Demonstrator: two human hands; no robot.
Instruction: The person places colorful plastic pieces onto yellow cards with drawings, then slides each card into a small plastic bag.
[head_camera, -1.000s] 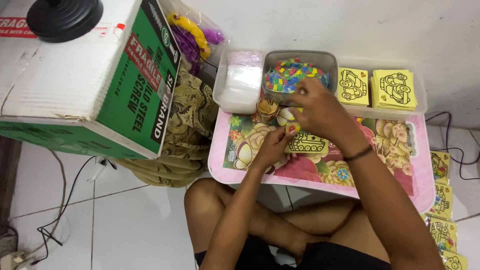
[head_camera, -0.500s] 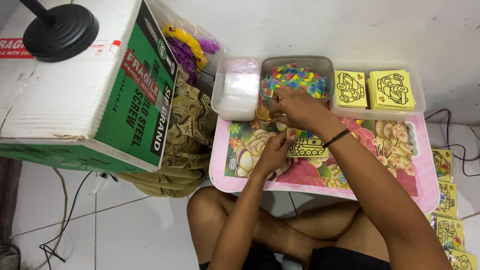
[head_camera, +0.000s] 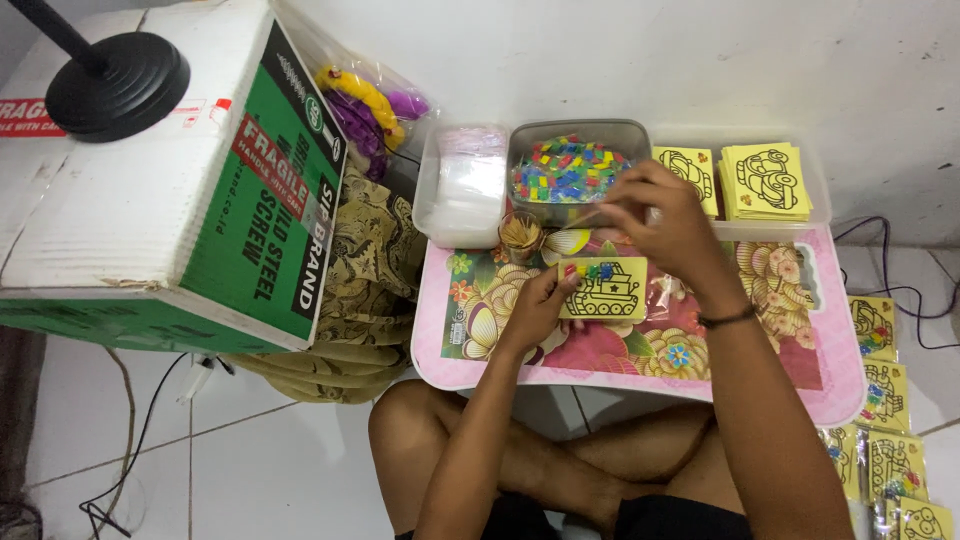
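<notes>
I sit cross-legged at a pink flowered tray table (head_camera: 800, 385). My left hand (head_camera: 535, 305) holds the left edge of a yellow card printed with a tank outline (head_camera: 605, 288), flat on the table. A few coloured pieces sit on the card. My right hand (head_camera: 660, 215) hovers just above the card, pinching a thin toothpick-like stick that points left toward a small cup of sticks (head_camera: 520, 235). Behind it stands a grey tub of small coloured squares (head_camera: 565, 170).
A clear tub of plastic bags (head_camera: 462, 185) and a tub with stacks of yellow cards (head_camera: 765, 180) line the wall. A large green and white cardboard box (head_camera: 180, 190) carries a black round stand base (head_camera: 118, 85). More yellow cards (head_camera: 880, 385) lie on the floor at right.
My right hand has risen from the card toward the tub of coloured squares and now pinches a thin stick. My left hand stays on the card's edge. The camera has shifted slightly.
</notes>
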